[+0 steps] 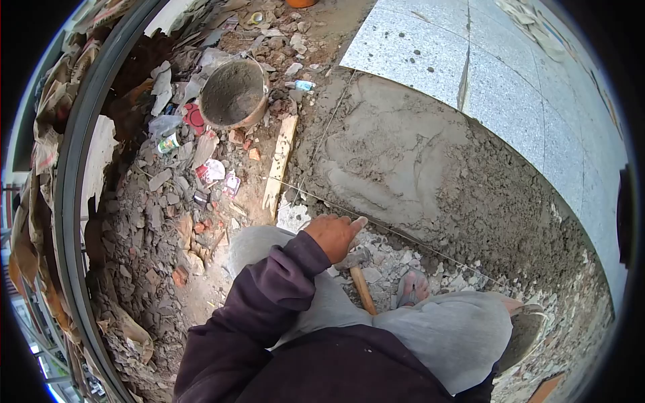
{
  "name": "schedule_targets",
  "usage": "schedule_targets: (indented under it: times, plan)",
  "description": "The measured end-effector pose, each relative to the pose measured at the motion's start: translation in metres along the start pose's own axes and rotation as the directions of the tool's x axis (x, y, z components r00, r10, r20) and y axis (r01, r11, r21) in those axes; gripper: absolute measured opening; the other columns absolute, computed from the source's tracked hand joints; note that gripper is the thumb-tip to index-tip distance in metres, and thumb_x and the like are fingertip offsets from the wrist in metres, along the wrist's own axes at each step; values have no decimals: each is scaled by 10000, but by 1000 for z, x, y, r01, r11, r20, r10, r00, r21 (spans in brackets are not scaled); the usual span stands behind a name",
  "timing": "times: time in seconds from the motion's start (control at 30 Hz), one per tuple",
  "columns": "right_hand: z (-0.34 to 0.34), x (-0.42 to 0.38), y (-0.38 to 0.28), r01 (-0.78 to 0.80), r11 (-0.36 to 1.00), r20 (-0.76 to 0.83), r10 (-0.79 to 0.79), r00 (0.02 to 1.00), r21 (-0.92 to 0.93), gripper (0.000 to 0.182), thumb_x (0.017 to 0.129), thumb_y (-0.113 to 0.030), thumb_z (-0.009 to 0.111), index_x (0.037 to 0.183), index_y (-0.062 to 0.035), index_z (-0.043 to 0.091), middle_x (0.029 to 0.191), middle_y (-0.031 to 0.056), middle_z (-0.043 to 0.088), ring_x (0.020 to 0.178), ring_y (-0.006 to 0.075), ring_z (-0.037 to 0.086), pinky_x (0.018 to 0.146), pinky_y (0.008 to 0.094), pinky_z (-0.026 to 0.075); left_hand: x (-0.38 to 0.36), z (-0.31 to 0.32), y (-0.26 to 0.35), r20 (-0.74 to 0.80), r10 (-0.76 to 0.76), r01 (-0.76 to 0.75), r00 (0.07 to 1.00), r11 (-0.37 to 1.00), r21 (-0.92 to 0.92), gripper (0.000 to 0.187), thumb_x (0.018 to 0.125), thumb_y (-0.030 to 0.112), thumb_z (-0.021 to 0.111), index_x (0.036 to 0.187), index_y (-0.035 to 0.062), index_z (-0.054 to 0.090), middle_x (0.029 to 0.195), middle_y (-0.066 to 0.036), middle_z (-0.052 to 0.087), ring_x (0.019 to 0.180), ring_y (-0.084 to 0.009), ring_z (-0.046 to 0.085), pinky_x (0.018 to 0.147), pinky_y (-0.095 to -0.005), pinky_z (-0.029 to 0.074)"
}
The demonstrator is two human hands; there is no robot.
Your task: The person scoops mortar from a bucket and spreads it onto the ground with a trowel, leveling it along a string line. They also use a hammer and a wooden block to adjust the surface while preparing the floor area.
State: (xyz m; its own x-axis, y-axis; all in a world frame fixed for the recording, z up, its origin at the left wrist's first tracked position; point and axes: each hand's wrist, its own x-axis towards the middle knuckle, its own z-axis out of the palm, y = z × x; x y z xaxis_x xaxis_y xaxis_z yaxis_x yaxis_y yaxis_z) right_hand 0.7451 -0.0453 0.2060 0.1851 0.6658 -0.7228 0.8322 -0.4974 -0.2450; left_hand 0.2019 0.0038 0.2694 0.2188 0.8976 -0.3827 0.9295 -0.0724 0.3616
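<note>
My left hand [334, 238] hovers by my left knee, its back turned up. One digit stretches out toward a taut string [396, 233]; the other fingers are partly hidden, and no held object shows. Just below the hand lies a hammer [363, 290] with a wooden handle, its metal head on white rubble near my foot [412, 287]. Beyond the string spreads wet grey mortar [386, 154], smoothed in the middle and rough toward the right. My right hand is out of sight; only a bit of dark sleeve shows beside my right knee.
Pale speckled tiles [410, 50] border the mortar. A bucket [235, 94] with grey material stands among rubble [154, 208] and litter on the left. A wooden strip [279, 164] lies by the mortar. Another container [523, 341] sits beside my right knee. A metal frame [67, 201] curves along the left.
</note>
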Motion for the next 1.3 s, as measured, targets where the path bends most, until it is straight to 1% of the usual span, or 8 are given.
schedule_targets:
  times: [0.23, 0.47, 0.6, 0.8, 0.9, 0.93, 1.03, 1.3]
  plan:
    - [-2, 4, 5, -30, 943, -84, 61, 995, 330, 219, 722, -143, 557, 919, -47, 556, 841, 150, 584, 771, 293, 563, 681, 343, 453, -1, 1, 2, -6, 4, -4, 1000, 1000, -8, 442, 815, 250, 479, 1205, 62, 393, 887, -135, 559, 799, -288, 551, 733, -376, 426]
    - [-10, 3, 32, 48, 745, -205, 120, 971, 665, 192, 740, -143, 553, 898, -35, 550, 799, 140, 587, 716, 269, 568, 631, 336, 459, 3, 7, 3, 27, -33, 33, 999, 999, 10, 431, 794, 248, 503, 1177, 66, 422, 892, -133, 566, 816, -289, 555, 731, -381, 432]
    - [-14, -3, 54, 149, 634, -291, 126, 949, 759, 179, 749, -144, 550, 886, -27, 546, 776, 134, 588, 684, 256, 571, 603, 332, 462, -1, 17, 25, 43, 51, -52, 998, 998, 23, 392, 748, 173, 525, 1126, 77, 479, 846, -133, 575, 809, -294, 560, 728, -383, 433]
    - [-28, -46, 81, 287, 582, -385, 50, 921, 761, 165, 764, -144, 547, 868, -16, 540, 740, 125, 590, 637, 235, 576, 560, 327, 467, -17, 43, 58, 123, 282, -284, 952, 959, -4, 381, 748, 144, 486, 1125, 85, 485, 879, -121, 568, 837, -274, 555, 740, -375, 429]
    - [-36, -95, 24, 273, 654, -356, -5, 934, 706, 165, 789, -170, 543, 858, -23, 514, 648, 68, 544, 515, 163, 527, 448, 283, 441, -25, 35, 57, 128, 271, -273, 954, 962, 0, 381, 755, 139, 472, 1132, 81, 480, 901, -124, 562, 851, -273, 549, 750, -378, 423]
    - [-41, -115, -4, 174, 636, -213, -16, 977, 752, 155, 793, -174, 542, 820, -35, 477, 583, 52, 497, 422, 149, 483, 358, 260, 402, -26, 33, 55, 105, 250, -250, 963, 968, -10, 390, 754, 132, 471, 1141, 78, 474, 907, -131, 558, 852, -274, 546, 762, -378, 417]
    - [-42, -124, -15, 219, 590, -246, -36, 969, 777, 145, 800, -168, 529, 790, -52, 442, 539, 37, 457, 363, 139, 436, 309, 251, 375, -34, 17, 54, 80, 209, -209, 975, 978, -9, 402, 753, 124, 468, 1152, 77, 464, 913, -136, 556, 848, -279, 544, 767, -384, 414]
    - [-56, -104, -102, 429, 696, -282, -323, 903, 576, 158, 794, -135, 538, 878, -8, 499, 656, 35, 532, 475, 112, 491, 443, 223, 393, -53, 4, 53, -8, 177, -177, 984, 983, -49, 435, 765, 110, 456, 1195, 63, 414, 946, -138, 537, 883, -278, 524, 795, -376, 400]
